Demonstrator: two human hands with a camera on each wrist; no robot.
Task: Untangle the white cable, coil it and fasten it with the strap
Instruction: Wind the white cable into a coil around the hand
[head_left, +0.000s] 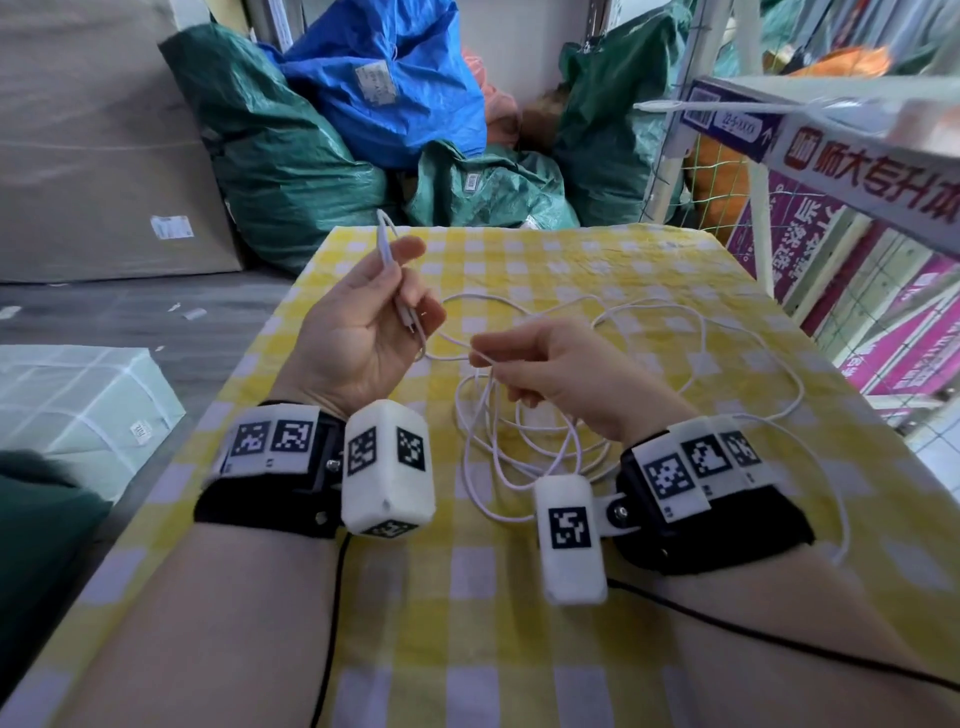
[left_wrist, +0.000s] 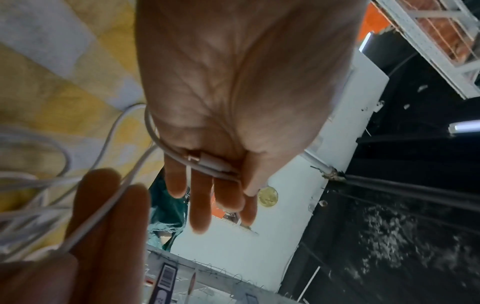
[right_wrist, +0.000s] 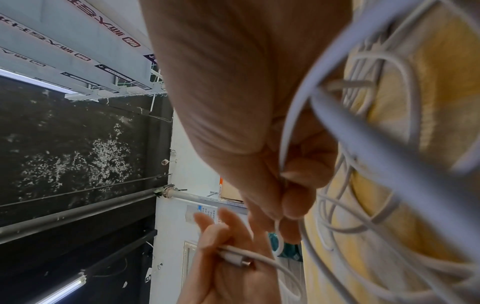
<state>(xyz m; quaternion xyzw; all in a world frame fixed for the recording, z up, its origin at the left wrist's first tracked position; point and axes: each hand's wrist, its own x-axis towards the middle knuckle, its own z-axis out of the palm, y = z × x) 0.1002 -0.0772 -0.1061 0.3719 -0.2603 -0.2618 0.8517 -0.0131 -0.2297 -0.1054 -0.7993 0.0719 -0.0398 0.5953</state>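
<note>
I have my left hand (head_left: 363, 332) raised palm-up over the left side of the bench (head_left: 597, 260), thumb pressing the plug end (left_wrist: 205, 159) of the white cable (head_left: 701, 358) against the base of the fingers (left_wrist: 200, 207), which are half-extended beyond it. Holding the end there makes sense to me: it anchors a starting point, so turns can be wound around that hand. A short length of cable also sticks up past the thumb toward the far edge.

My right hand (head_left: 561, 374) sits just beside it, nearer the middle of the bench, fingers curled, pinching a single strand between thumb and forefinger. I judge it is feeding that strand out of the tangle toward the left hand.

The cable itself is thin, round and limp, with a pale plug showing a small metal tip. Most of it lies loose on the yellow checked cloth: wide open loops toward the right edge and a denser knot of overlapping turns beneath the right wrist. One stretch trails off toward the near right corner. No coil is formed yet, and I cannot make out any strap.
</note>
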